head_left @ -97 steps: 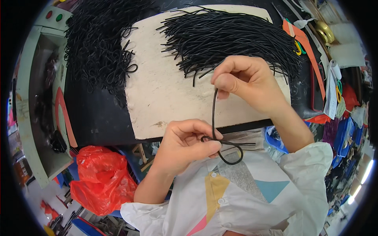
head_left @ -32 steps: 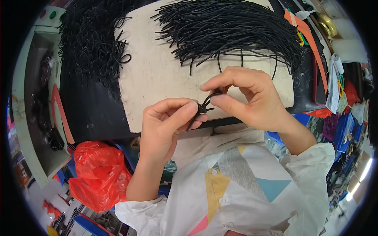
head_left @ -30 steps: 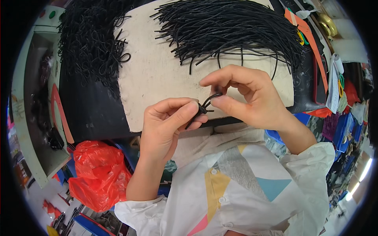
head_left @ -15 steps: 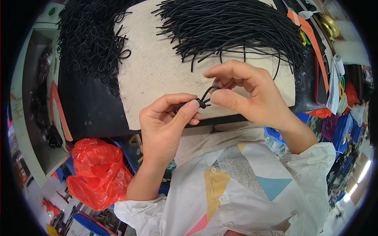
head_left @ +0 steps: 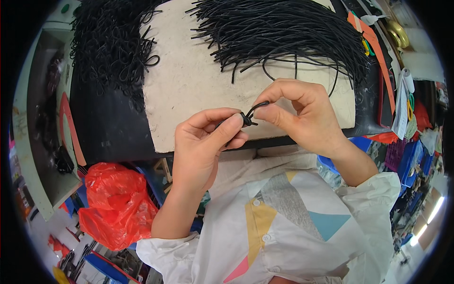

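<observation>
Between my hands, over the near part of a pale board (head_left: 189, 90), is a black cord (head_left: 246, 120) with a knot in it. My left hand (head_left: 210, 130) pinches the cord beside the knot between thumb and forefinger; the part inside the palm is mostly hidden. With thumb and index finger, my right hand (head_left: 298, 111) grips one end of the cord, whose tip sticks out above the thumb. A second short end points right from the knot, outside the fingers. Straight black cords (head_left: 279, 38) lie in a thick bundle at the board's far side.
A heap of looped black cords (head_left: 111, 52) lies at the far left on the black tabletop (head_left: 113, 137). A red plastic bag (head_left: 116, 203) hangs below the left edge. Orange strips (head_left: 71, 130), a notepad (head_left: 403, 104) and blue bins (head_left: 411, 161) stand around the sides.
My right thumb and index finger have closed on the cord end, which was a bent loop between them. The knot looks smaller, and my left hand has shifted slightly right.
</observation>
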`<act>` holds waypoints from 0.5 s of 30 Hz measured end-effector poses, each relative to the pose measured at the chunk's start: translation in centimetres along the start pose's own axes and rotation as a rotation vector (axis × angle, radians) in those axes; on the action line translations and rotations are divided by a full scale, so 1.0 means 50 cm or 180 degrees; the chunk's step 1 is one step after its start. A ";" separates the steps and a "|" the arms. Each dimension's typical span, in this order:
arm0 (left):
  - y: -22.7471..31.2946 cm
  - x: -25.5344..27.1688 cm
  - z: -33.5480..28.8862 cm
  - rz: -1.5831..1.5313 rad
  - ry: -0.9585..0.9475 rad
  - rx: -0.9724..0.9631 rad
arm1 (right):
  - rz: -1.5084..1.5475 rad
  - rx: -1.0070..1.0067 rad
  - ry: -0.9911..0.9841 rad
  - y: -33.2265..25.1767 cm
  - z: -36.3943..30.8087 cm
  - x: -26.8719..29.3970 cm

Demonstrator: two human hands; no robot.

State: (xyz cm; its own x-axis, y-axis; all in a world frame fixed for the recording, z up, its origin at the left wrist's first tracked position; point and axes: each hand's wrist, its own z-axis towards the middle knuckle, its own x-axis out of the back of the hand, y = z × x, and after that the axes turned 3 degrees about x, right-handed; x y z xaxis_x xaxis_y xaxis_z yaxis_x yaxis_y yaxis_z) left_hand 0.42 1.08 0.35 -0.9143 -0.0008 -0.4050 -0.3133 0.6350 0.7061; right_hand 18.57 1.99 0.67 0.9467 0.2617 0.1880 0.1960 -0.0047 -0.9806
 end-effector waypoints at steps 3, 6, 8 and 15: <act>-0.001 0.001 0.001 -0.0044 -0.0043 0.0083 | 0.0156 0.0015 0.0123 0.011 -0.001 -0.007; -0.001 0.001 0.000 -0.0078 -0.0030 0.0082 | 0.0116 0.0053 0.0077 0.011 0.000 -0.008; -0.006 0.006 0.003 0.0040 -0.0086 -0.0061 | -0.0022 0.0076 0.0021 0.008 0.001 -0.006; -0.011 0.011 0.002 0.0330 -0.0101 -0.0287 | -0.0283 0.0199 -0.0098 0.006 0.004 -0.002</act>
State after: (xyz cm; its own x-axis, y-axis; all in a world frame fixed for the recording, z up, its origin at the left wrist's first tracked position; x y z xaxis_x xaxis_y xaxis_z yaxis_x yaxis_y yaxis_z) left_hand 0.12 0.81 -0.30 -0.9349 0.0866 -0.3443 -0.2406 0.5585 0.7938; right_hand 18.50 2.17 0.33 0.9178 0.2878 0.2735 0.2616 0.0799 -0.9619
